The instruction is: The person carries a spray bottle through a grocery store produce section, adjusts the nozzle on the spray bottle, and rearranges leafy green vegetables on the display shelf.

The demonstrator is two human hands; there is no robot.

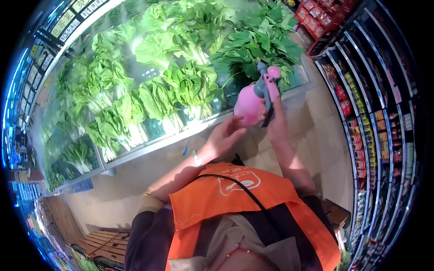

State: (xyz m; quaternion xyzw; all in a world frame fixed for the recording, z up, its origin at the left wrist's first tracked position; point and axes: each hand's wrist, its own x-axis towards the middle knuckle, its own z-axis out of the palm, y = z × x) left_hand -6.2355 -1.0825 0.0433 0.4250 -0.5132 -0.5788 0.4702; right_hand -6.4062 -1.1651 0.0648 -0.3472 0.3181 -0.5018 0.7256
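A pink pump spray bottle (pixel 247 106) with a grey nozzle and pink pump knob is tilted over the front edge of a vegetable display. My right hand (pixel 275 115) is closed round its grey handle. My left hand (pixel 228 131) is beside the bottle's lower end, thumb and fingers apart; its fingertips reach the pink base, and whether they press on it I cannot tell. Dark leafy greens (pixel 257 43) lie just beyond the nozzle. Bunches of pale-stemmed lettuce (pixel 156 99) stand in rows to the left.
Mist drifts over the display, whose metal rim (pixel 199 128) runs in front of me. Shelves of packaged goods (pixel 361 122) line the right side, with a red rack (pixel 316 18) at the far right corner. Wooden slatted crates (pixel 101 246) stand at lower left. Price signs (pixel 63 22) hang at upper left.
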